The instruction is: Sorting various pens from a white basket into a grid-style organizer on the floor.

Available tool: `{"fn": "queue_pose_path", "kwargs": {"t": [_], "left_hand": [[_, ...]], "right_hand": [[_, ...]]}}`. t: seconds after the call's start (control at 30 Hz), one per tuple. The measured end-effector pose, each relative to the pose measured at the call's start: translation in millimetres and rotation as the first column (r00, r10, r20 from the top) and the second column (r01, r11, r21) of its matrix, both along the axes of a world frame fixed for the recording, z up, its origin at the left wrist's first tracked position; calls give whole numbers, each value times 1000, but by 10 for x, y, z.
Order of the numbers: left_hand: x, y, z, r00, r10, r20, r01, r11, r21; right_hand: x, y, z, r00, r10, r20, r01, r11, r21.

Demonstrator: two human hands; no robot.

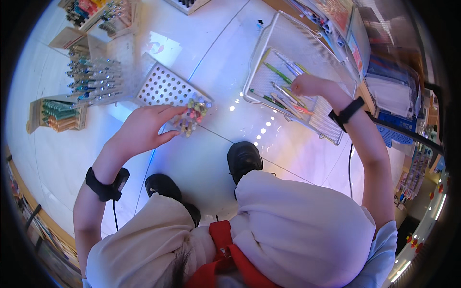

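Observation:
My left hand [147, 126], fingers apart, is at the near end of a white pen stand [165, 84] with rows of round holes. Its fingertips are at the coloured pens [194, 113] standing in that end; whether they touch is unclear. My right hand [306, 85] is over a silver wire-mesh basket [299, 32] with its fingers curled. Loose pens lie under and beside it, among them a green pen [279, 73] and an orange-tipped one [303, 110]. The right fingertips are hidden, so I cannot tell if they hold a pen.
At the left stand a clear holder packed with pens [95, 79] and a box of green and orange pens [59, 115]. More pen boxes [115, 18] are at the upper left. Shelves with packaged goods [392, 86] line the right. My black shoes [245, 160] are on the tiled floor.

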State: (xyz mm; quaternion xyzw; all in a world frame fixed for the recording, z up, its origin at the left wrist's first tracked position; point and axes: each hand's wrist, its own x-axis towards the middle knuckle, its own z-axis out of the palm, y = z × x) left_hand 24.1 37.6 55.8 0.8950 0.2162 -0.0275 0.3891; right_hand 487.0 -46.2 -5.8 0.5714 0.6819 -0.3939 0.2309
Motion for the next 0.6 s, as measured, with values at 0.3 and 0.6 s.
{"fn": "queue_pose_path", "kwargs": {"t": [0.3,0.6], "left_hand": [[66,-101,-2,996,77,-43,-77,997,2],[57,-152,47,993,120,15,-119,992,-33]], "right_hand": [[-309,-264,-357,993,97,64,-99,995,14],[-103,109,92,846,-443,-295,498,855,144]]}}
